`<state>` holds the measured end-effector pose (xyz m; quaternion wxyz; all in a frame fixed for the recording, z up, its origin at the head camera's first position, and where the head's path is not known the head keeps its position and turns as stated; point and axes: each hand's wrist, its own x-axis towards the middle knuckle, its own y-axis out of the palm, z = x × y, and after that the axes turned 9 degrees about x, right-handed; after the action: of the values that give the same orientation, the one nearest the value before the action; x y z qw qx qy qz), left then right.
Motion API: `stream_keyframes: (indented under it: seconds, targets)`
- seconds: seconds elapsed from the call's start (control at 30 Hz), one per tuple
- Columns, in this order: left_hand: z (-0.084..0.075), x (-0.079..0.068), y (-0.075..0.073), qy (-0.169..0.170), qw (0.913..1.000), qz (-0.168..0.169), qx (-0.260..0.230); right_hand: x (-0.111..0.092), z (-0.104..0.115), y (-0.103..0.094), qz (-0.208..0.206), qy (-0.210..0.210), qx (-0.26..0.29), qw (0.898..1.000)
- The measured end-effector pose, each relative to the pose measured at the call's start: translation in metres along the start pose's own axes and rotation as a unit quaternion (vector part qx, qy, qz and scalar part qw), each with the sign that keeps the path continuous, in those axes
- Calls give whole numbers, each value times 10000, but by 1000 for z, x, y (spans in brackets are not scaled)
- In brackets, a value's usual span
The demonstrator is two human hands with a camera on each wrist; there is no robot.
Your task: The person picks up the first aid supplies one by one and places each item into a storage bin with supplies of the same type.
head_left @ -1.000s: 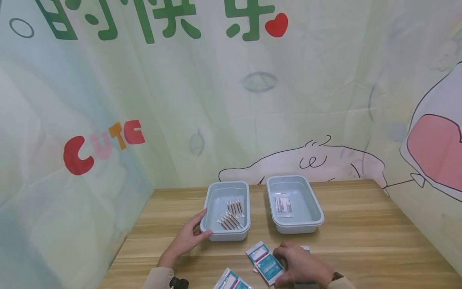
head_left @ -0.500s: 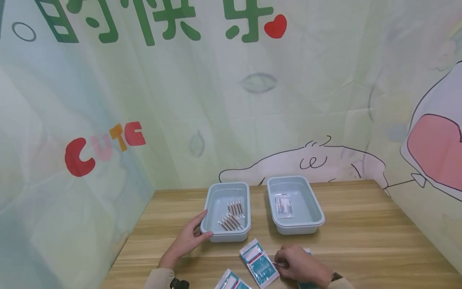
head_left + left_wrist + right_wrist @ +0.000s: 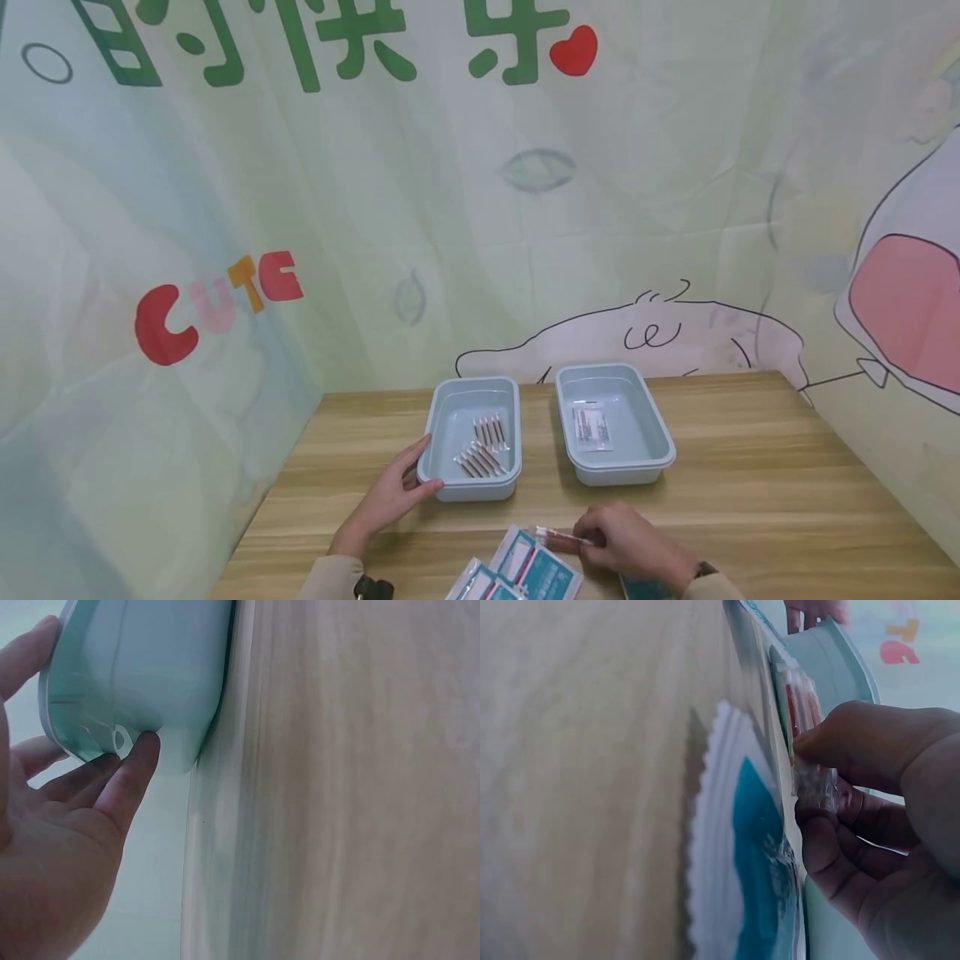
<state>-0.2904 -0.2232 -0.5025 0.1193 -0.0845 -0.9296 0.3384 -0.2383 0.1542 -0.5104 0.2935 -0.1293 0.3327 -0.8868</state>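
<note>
My left hand [image 3: 390, 496] holds the near left corner of a light blue plastic box [image 3: 480, 492]. In the left wrist view its fingertips touch the outer wall of that box [image 3: 150, 667]. Several brown swabs [image 3: 482, 458] in clear wrap lie inside. Between thumb and fingers, my right hand [image 3: 630, 546] pinches a clear-wrapped strip of brown swabs [image 3: 558, 540], also seen in the right wrist view [image 3: 810, 712]. To its left, two blue and white packets [image 3: 546, 575] overlap on the table. Another blue packet [image 3: 641, 590] is partly hidden below the right hand.
A second light blue box [image 3: 618, 475] stands to the right, with a white printed sachet [image 3: 591, 427] in it. Both boxes rest on the wood-grain table [image 3: 750, 492], near its back edge. A printed cloth [image 3: 420, 208] hangs behind and along the sides.
The packet beside my right hand has moved toward me and now overlaps the other one. The swab strip has come into view in the right hand. My left hand stays put.
</note>
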Motion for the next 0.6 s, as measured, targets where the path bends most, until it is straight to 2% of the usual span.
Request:
stream_keyframes:
  seconds: [0.27,0.6]
  targets:
    - [-3,0,0,-86,10000,33,11,-1,-2,-3,-191,-205,10,9996]
    - [-2,1,0,-97,9999,41,-32,0,-4,-3,-692,-645,-56,9955]
